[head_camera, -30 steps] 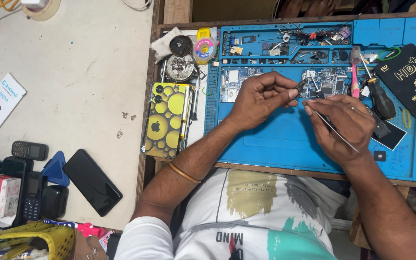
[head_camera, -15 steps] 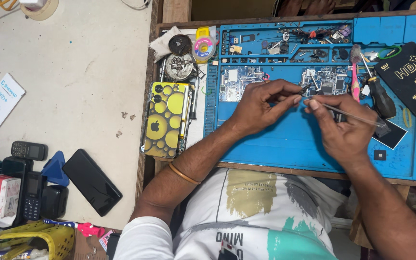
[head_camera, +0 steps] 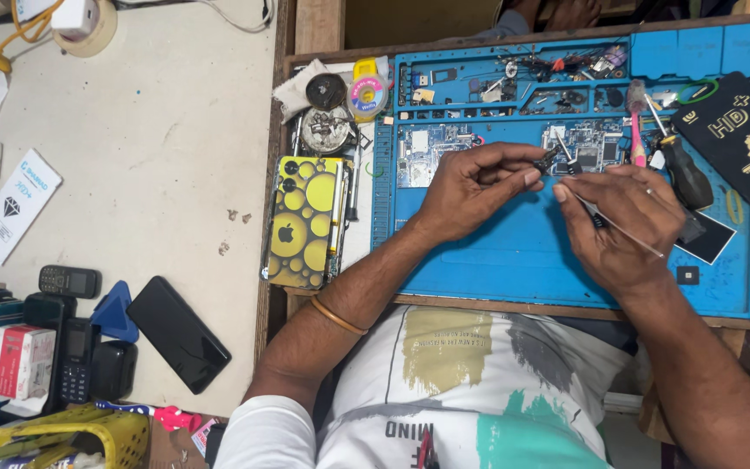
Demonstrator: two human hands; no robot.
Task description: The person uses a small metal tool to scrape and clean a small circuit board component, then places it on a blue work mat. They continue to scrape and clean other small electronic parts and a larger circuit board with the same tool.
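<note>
My left hand [head_camera: 472, 186] pinches a small dark component [head_camera: 547, 160] between thumb and fingertips above the blue repair mat [head_camera: 514, 252]. My right hand [head_camera: 618, 227] holds thin metal tweezers [head_camera: 620, 227], their tip close to that component. Both hands meet just in front of a circuit board [head_camera: 590, 144]. A second circuit board [head_camera: 427, 151] lies left of my left hand.
A yellow and black patterned phone [head_camera: 304, 221] lies at the mat's left edge. Screwdrivers [head_camera: 677, 160] and a black packet [head_camera: 746, 139] sit at the right. A solder wick spool [head_camera: 366, 92] is behind. Dark phones [head_camera: 177, 333] and a white packet [head_camera: 16, 205] lie on the pale table.
My hands have drawn closer together. The left hand has risen slightly with the small component, and the tweezers have swung toward it.
</note>
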